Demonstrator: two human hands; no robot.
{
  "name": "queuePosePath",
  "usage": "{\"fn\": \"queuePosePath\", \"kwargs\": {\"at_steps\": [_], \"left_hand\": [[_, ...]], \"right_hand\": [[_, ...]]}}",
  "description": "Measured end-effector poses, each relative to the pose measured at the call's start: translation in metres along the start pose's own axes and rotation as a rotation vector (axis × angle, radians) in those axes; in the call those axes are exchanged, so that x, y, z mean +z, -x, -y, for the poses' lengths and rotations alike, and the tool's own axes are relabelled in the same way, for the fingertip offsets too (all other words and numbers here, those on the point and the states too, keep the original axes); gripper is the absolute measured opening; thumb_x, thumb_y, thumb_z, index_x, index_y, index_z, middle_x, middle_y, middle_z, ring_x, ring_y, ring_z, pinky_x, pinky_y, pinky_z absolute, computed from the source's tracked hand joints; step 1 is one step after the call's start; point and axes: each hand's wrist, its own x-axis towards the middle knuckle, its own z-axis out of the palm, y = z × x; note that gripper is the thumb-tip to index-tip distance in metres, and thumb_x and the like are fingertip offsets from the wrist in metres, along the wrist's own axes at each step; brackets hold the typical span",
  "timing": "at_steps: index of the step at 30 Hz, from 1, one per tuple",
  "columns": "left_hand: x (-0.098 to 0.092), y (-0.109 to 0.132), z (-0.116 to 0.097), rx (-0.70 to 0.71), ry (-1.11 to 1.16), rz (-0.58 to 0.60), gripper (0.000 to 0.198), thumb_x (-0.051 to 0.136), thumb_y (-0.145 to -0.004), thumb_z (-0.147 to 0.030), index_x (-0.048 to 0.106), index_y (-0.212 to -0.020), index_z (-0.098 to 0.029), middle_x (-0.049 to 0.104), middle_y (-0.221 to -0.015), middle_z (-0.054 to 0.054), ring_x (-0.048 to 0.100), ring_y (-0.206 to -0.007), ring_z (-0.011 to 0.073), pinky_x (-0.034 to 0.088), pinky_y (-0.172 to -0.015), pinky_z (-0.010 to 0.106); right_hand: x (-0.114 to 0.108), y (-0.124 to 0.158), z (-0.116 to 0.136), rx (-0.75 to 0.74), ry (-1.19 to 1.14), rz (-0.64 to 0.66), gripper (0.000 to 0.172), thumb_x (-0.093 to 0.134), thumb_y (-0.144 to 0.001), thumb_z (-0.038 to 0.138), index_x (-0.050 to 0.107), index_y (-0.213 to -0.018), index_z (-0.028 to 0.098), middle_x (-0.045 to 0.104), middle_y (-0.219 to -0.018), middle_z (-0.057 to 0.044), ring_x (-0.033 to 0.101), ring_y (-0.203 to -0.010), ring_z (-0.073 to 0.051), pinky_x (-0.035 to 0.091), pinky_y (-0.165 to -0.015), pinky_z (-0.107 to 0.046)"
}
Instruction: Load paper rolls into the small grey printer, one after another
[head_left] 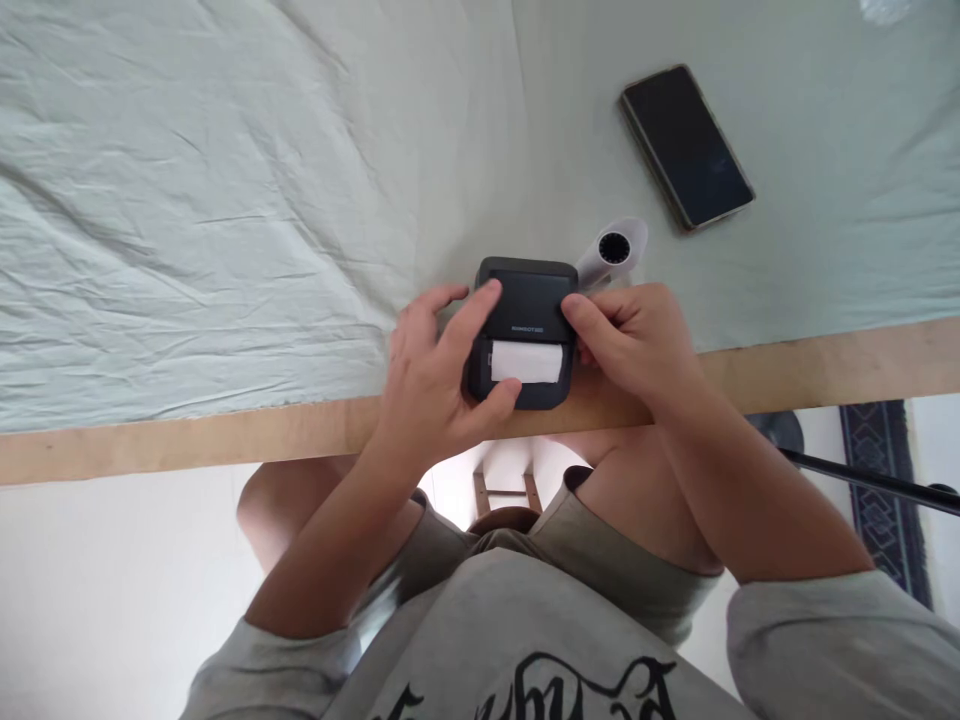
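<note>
A small black label printer (529, 295), with a strip of white paper (526, 362) in the opening of its lower half, is at the table's near edge. My left hand (439, 365) grips its left side, index fingertip on the upper cover and thumb by the paper's lower edge. On the other side, my right hand (637, 335) pinches the printer's right edge, thumb on top and the other fingers partly hidden below. Just behind my right hand lies a white, tube-like object (634, 240) with a round black end; its exact kind is unclear.
A dark-screened phone (688, 148) lies at the upper right on the pale green cloth (262, 200). The wooden table edge (187, 430) runs across in front of my legs. A clear, shiny item (885, 10) is cut off at the top right. Below right is a black pole (870, 478).
</note>
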Motion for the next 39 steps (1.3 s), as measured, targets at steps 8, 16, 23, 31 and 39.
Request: {"fn": "queuePosePath", "kwargs": {"at_steps": [8,16,23,31,39], "left_hand": [[0.003,-0.001,0.001,0.077,-0.048,0.02,0.059,0.062,-0.091,-0.05,0.056,-0.145,-0.028,0.042,-0.153,0.017,0.047,-0.139,0.0399,0.044,-0.112,0.058],[0.005,-0.001,-0.002,0.053,-0.043,-0.005,0.053,0.062,-0.091,-0.041,0.062,-0.141,-0.022,0.047,-0.144,0.017,0.054,-0.133,0.0359,0.05,-0.11,0.053],[0.005,-0.003,0.0,0.05,-0.03,-0.022,0.052,0.066,-0.088,-0.045,0.067,-0.136,-0.024,0.05,-0.139,0.015,0.057,-0.129,0.0347,0.054,-0.106,0.051],[0.002,-0.001,0.002,-0.018,0.011,0.056,0.063,0.071,-0.083,-0.046,0.059,-0.142,-0.027,0.046,-0.148,0.012,0.061,-0.125,0.0325,0.054,-0.107,0.049],[-0.011,0.007,0.005,-0.063,-0.036,0.185,0.092,0.079,-0.077,-0.058,0.043,-0.149,-0.015,0.059,-0.145,0.018,0.059,-0.132,0.0382,0.05,-0.111,0.051]], "right_hand": [[-0.002,-0.007,0.002,0.083,0.021,0.102,0.058,0.06,-0.095,0.05,0.039,-0.05,0.02,0.045,-0.05,0.001,0.039,-0.052,-0.01,0.024,-0.054,-0.032],[-0.003,-0.008,0.004,0.097,0.106,0.127,0.056,0.06,-0.096,0.049,0.042,-0.051,0.02,0.045,-0.052,0.001,0.038,-0.054,-0.011,0.024,-0.057,-0.033],[-0.006,-0.01,0.013,0.141,0.138,0.167,0.057,0.067,-0.094,0.04,0.039,-0.049,0.021,0.042,-0.051,0.003,0.033,-0.054,-0.01,0.026,-0.06,-0.033],[-0.006,-0.007,0.005,0.083,0.085,0.146,0.054,0.062,-0.096,0.046,0.043,-0.052,0.02,0.044,-0.052,0.003,0.036,-0.054,-0.01,0.026,-0.058,-0.032],[-0.003,-0.005,-0.005,0.019,0.073,0.115,0.054,0.055,-0.097,0.047,0.039,-0.054,0.021,0.042,-0.052,0.001,0.041,-0.052,-0.011,0.025,-0.054,-0.032]]}}
